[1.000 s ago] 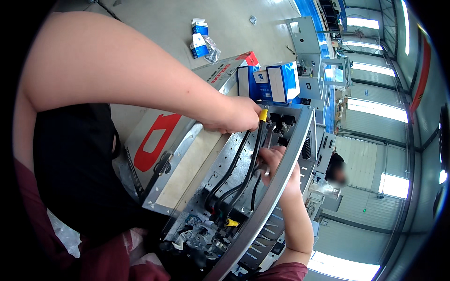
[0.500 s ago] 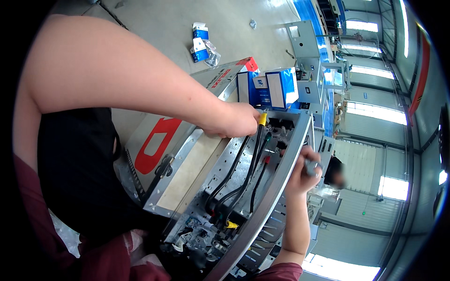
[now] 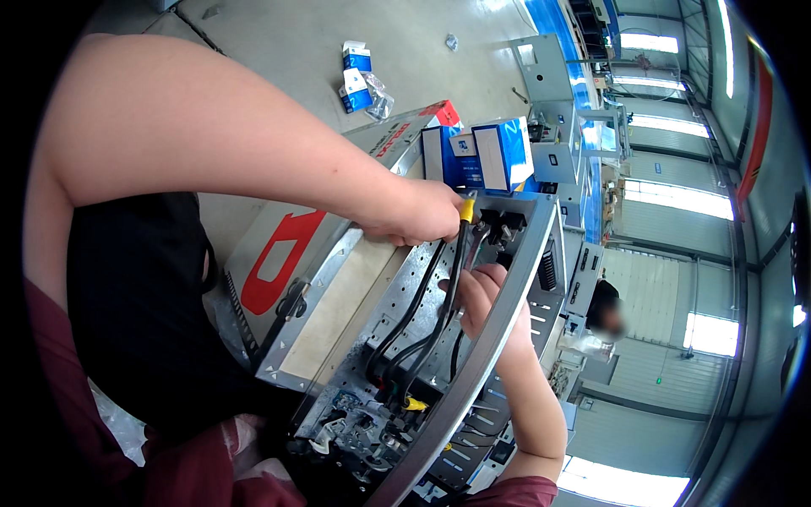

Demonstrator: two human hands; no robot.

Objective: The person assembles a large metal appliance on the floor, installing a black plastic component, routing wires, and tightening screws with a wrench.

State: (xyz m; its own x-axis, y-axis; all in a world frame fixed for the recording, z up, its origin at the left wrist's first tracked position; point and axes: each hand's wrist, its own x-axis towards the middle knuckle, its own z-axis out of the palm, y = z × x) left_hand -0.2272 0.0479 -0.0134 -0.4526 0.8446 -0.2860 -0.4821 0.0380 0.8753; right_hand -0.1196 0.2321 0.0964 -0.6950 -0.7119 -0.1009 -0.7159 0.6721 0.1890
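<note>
One yellow-sleeved black cable [image 3: 460,253] is running through the metal enclosure [image 3: 459,397]; the left hand [image 3: 431,211] is pinching its far end, probably steadying it; the right hand [image 3: 487,297], nearer and rightward, is seemingly clamping a wrench [image 3: 476,242], perhaps for leverage.

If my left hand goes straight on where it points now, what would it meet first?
Probably the yellow sleeve on the black cable, just beyond the left hand; depth and exact contact are unclear.
</note>
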